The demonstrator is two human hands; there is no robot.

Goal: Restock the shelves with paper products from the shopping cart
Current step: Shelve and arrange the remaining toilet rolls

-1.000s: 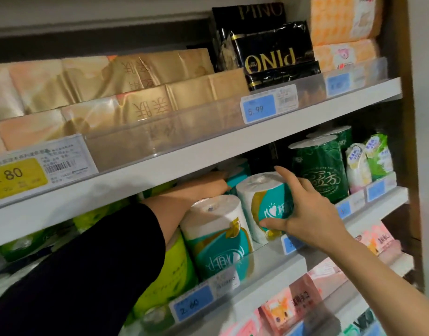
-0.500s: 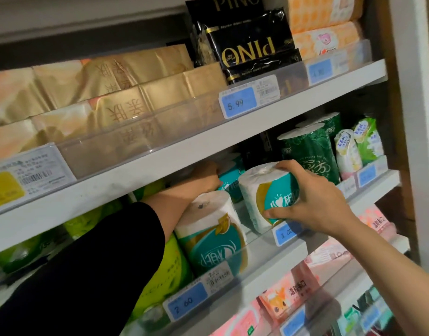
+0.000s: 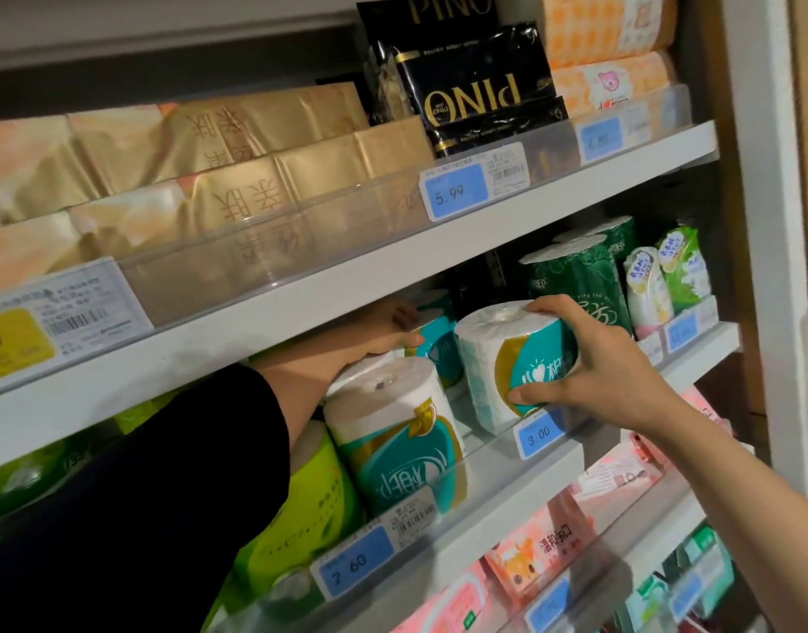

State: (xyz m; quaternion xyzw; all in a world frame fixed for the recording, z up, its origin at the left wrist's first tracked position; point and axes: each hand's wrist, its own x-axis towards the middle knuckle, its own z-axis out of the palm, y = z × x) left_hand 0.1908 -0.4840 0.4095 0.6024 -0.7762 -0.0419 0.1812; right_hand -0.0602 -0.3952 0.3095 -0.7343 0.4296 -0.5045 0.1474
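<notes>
My right hand (image 3: 607,372) grips a white and teal toilet roll (image 3: 507,358), fingers over its top and thumb under its lower edge. The roll is tilted at the front of the middle shelf (image 3: 498,491), above the 3.00 price tag. My left hand (image 3: 379,331), in a black sleeve, reaches deep under the upper shelf and holds a second teal roll (image 3: 438,354) at the back; the fingers are partly hidden. A third teal roll (image 3: 393,431) stands upright at the shelf front, under my left forearm.
Dark green rolls (image 3: 575,285) stand right of the held roll, and lime green packs (image 3: 301,509) lie to the left. The upper shelf (image 3: 393,276) carries gold tissue packs (image 3: 256,143) and black PINO packs (image 3: 475,98). Pink packs (image 3: 543,541) fill the shelf below.
My right hand has shifted from the roll's side to a grip over its top and bottom, and the roll has tipped. My left hand stays deep in the shelf.
</notes>
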